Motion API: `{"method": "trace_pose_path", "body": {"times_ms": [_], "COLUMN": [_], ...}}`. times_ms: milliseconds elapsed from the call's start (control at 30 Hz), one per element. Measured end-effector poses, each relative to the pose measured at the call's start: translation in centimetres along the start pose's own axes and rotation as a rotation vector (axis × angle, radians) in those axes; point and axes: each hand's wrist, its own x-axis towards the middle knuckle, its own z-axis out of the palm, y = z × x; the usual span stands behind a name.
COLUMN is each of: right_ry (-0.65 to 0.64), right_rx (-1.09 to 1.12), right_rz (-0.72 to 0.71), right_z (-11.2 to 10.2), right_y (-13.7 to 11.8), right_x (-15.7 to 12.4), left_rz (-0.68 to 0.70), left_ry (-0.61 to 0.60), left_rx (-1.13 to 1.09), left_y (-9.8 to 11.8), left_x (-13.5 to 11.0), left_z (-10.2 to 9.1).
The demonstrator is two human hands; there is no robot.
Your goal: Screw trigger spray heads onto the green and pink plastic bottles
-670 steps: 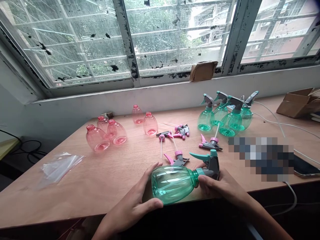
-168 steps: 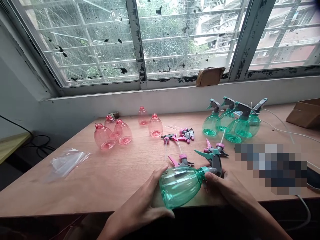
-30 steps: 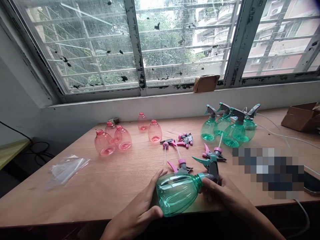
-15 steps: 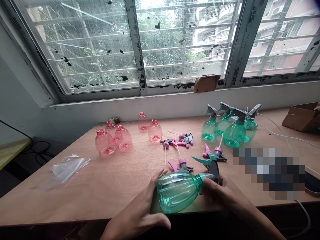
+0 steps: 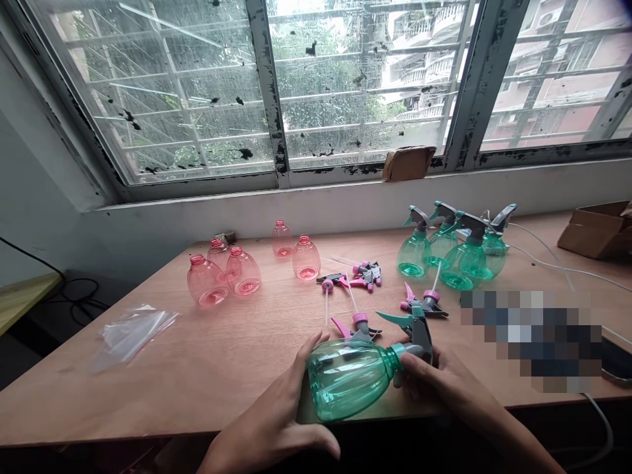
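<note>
A green spray bottle [image 5: 348, 376] lies on its side at the near edge of the wooden table [image 5: 222, 355]. My left hand [image 5: 279, 418] cups its round body from the left and below. My right hand [image 5: 437, 382] is closed around the grey and green trigger head [image 5: 415, 329] screwed onto its neck. Just behind it lie loose pink trigger heads [image 5: 356, 322] with dip tubes.
Several empty pink bottles [image 5: 224, 276] stand at the back left. Several assembled green spray bottles [image 5: 454, 247] stand at the back right. Clear plastic bags [image 5: 131, 329] lie at the left, a cardboard box [image 5: 597, 227] and white cables at the right, a phone [image 5: 615, 362] near the right edge.
The green bottle has turned slightly in my hands over the last second. Both hands stay on it in the same spot.
</note>
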Motion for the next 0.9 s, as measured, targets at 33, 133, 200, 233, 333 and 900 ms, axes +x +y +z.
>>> {"method": "trace_pose_path", "body": {"times_ms": [33,133,200,233,333,900], "right_ry": [-0.003,-0.013,-0.012,-0.014,-0.012,-0.014], "right_rx": [0.011,0.030,0.019,0.014,-0.007,-0.072], "right_rz": [-0.002,-0.001,-0.004,-0.004,0.013,0.014], "right_z": [0.00,-0.12,-0.25,-0.31,-0.35,0.12], "right_y": [0.01,0.24,0.45,0.53,0.52,-0.25], "right_x": [-0.02,0.01,0.08,0.11,0.14,0.05], "left_rz": [0.015,0.017,-0.018,-0.034,-0.058,-0.050], "left_ry": [-0.008,-0.026,-0.028,-0.024,0.002,-0.011], "left_rx": [-0.020,-0.067,-0.070,-0.061,-0.001,0.019], "left_y": [-0.01,-0.04,-0.04,-0.03,0.07,-0.36], "left_x": [-0.09,-0.32,-0.35,-0.33,-0.20,-0.22], "left_z": [-0.16,-0.55,-0.58,-0.51,-0.08,-0.15]}}
